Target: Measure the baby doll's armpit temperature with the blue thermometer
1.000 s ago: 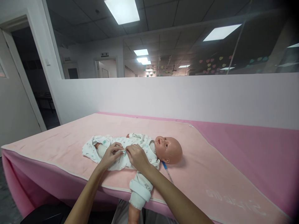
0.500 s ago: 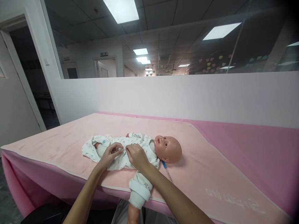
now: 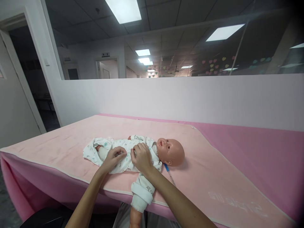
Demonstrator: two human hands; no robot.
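A baby doll (image 3: 171, 152) lies on its back, head to the right, in a white printed baby romper (image 3: 123, 143) with snap buttons down the front. Over the belly, my left hand (image 3: 115, 158) has thumb and fingers pinched at the romper's front edge, near a green snap. Just right of it, on the chest, my right hand (image 3: 142, 158) is closed with curled fingers against the cloth; its fingertips are partly hidden. The doll's near arm, in a rolled white sleeve (image 3: 142, 191), hangs over the table edge towards my lap.
A pale pink mat (image 3: 213, 164) covers the table over a darker pink cloth (image 3: 268, 148). Beside the doll's neck lies a thin stick with a blue end (image 3: 167, 167). A white half wall (image 3: 166, 98) with glass above stands behind; an open door (image 3: 16, 91) is at left.
My right hand has shifted slightly right and up the chest, away from my left hand, its fingers more curled. My left hand stays nearly in place. The doll has not moved.
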